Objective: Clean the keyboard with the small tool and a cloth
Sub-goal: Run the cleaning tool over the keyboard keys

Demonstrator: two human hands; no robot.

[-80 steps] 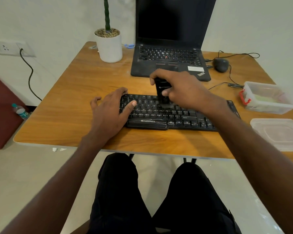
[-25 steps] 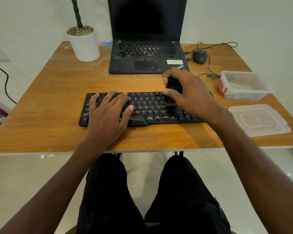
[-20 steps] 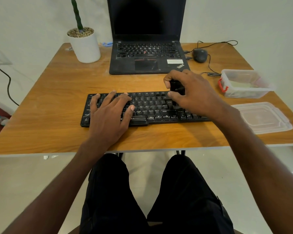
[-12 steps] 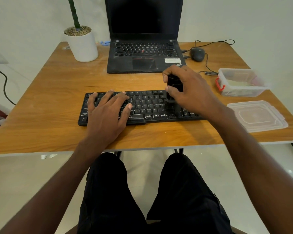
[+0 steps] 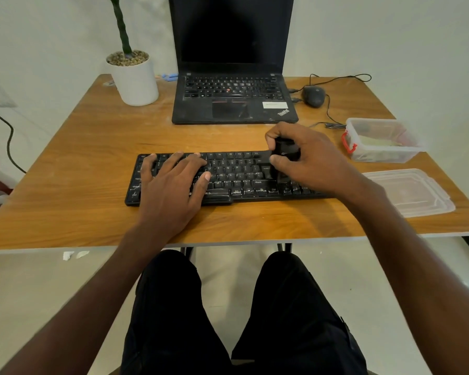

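one keyboard (image 5: 236, 177), one laptop (image 5: 233, 96), one mouse (image 5: 313, 96), one potted plant (image 5: 133, 77), two hands

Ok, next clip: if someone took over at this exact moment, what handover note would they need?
Left hand: flat on the keyboard, steadying its left half.
Right hand: grips the small black tool, its lower end down on the keys right of centre.
Done: cannot tell how many keys are clean.
Left: finish with the tool, then wipe. No cloth plainly visible; something pale lies in the open plastic box.
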